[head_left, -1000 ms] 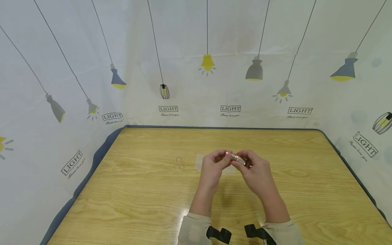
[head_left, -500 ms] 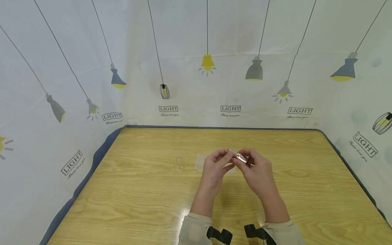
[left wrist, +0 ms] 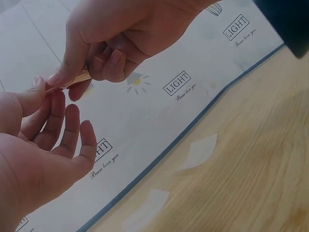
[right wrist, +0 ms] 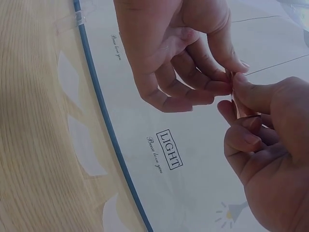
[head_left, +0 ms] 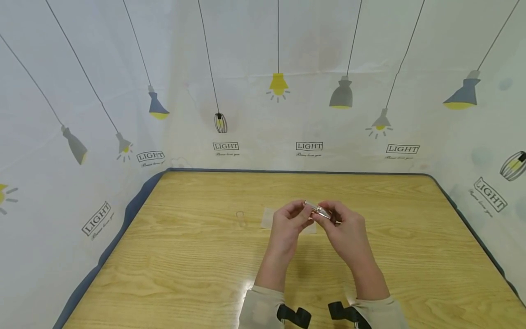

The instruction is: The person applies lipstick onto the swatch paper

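Observation:
A small, slim, shiny rose-gold metal object (head_left: 324, 213) is held above the table between both hands; its kind cannot be told. My left hand (head_left: 285, 224) pinches its left end between thumb and fingertips. My right hand (head_left: 347, 230) grips the right end, with the thumb on the near side and the fingers curled behind. In the left wrist view, the object (left wrist: 83, 76) shows as a golden strip partly covered by fingers. From the right wrist, the metal piece (right wrist: 235, 104) is seen nearly edge-on, mostly hidden.
Pale paper pieces (head_left: 267, 218) lie on the wooden table (head_left: 185, 256) under and behind the hands. Left of them is a thin loop-shaped item (head_left: 240, 218), too faint to identify. A white cloth printed with lamps (head_left: 255, 100) encloses the table's back and sides.
The metal object has tilted and turned slightly between the fingers, showing more of its shiny right part than a second ago. Both hands keep hold of it in nearly the same place.

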### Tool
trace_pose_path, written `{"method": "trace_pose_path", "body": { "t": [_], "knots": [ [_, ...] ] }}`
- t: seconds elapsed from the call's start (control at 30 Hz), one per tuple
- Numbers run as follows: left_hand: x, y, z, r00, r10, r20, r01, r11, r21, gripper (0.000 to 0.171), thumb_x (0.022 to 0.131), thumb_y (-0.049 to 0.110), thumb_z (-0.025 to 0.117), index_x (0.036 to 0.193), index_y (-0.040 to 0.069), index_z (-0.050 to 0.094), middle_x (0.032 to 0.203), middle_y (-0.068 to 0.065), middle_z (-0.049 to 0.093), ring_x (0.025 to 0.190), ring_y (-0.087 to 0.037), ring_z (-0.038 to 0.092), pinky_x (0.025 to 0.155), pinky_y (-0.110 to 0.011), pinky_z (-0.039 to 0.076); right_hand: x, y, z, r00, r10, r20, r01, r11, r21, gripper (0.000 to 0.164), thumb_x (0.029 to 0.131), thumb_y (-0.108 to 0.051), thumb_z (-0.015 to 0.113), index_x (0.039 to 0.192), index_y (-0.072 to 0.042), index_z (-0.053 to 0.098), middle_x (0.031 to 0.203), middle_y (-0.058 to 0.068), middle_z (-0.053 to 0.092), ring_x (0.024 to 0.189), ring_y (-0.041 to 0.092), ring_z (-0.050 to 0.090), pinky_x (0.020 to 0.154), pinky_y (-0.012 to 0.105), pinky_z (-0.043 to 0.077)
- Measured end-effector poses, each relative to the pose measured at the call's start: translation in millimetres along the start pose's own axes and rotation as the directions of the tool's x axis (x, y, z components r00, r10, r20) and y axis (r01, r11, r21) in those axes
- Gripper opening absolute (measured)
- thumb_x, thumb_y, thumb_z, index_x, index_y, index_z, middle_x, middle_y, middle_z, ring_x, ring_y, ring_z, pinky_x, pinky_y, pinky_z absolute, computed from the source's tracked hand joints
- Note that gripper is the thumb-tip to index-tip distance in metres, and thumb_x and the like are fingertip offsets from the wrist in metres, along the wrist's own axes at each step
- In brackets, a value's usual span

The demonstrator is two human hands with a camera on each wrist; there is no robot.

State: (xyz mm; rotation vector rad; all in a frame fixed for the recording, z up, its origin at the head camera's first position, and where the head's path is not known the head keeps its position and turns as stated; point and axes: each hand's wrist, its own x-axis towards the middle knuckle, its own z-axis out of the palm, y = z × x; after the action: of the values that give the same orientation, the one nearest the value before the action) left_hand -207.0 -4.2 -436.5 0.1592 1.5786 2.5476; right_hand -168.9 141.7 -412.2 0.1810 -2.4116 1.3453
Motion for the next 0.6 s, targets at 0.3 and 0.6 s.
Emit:
{"method": "trace_pose_path", "body": {
  "t": [0.3,0.6],
  "knots": [
    [-0.4,-1.1,0.4,0.997,-0.015,0.078,0.015,1.0,-0.001,0.028,0.107,0.006,0.062,0.13,-0.009,0.064,0.108,0.002,0.069,0.101,-0.009,0.068,0.092,-0.031,0.061,-1.6,3.3,-0.1,0.998,-0.057,-0.01,0.057,0.998,-0.026,0.019,0.098,-0.012,0.076,0.115,-0.002,0.075,0.09,0.01,0.074,0.076,0.011,0.06,0.064,0.017,0.054],
    [-1.7,-6.1,4.2,1.0,-0.006,0.005,0.007,0.995,-0.104,0.004,0.1,0.005,0.073,0.101,0.008,0.075,0.097,0.003,0.075,0.092,-0.009,0.07,0.086,-0.028,0.061,-4.1,2.8,0.9,0.999,-0.038,-0.011,0.038,0.999,0.017,0.021,0.096,-0.01,0.079,0.116,-0.004,0.074,0.098,0.011,0.076,0.078,0.011,0.061,0.065,0.018,0.054]
  ]
}}
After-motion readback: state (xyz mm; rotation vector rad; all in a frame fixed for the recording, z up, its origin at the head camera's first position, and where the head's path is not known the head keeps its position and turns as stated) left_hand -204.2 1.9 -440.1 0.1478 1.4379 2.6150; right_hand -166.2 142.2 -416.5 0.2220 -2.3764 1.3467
